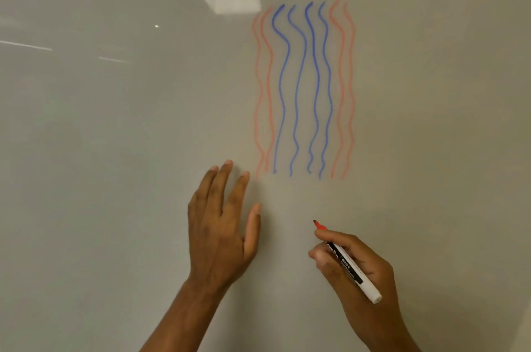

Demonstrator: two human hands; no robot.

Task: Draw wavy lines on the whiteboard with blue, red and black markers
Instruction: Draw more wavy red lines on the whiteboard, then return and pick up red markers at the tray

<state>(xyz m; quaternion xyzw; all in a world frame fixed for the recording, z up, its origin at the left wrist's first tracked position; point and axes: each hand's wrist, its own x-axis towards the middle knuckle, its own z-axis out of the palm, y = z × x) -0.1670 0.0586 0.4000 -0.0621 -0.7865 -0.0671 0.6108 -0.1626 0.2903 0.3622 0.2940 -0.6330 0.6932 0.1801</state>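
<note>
The whiteboard (115, 150) fills the view. Several blue wavy lines (301, 87) run vertically in its upper middle. A pair of faint red wavy lines (263, 93) flanks them on the left, and another red pair (344, 87) on the right. My right hand (356, 277) grips an uncapped red marker (349, 265), white-bodied with a black label. Its red tip points up-left, below the lines' lower ends and off the drawing. My left hand (221, 225) lies flat with fingers spread against the board, left of and below the lines.
Ceiling lights reflect in the glossy board at the top and upper left. No blue or black marker shows in view.
</note>
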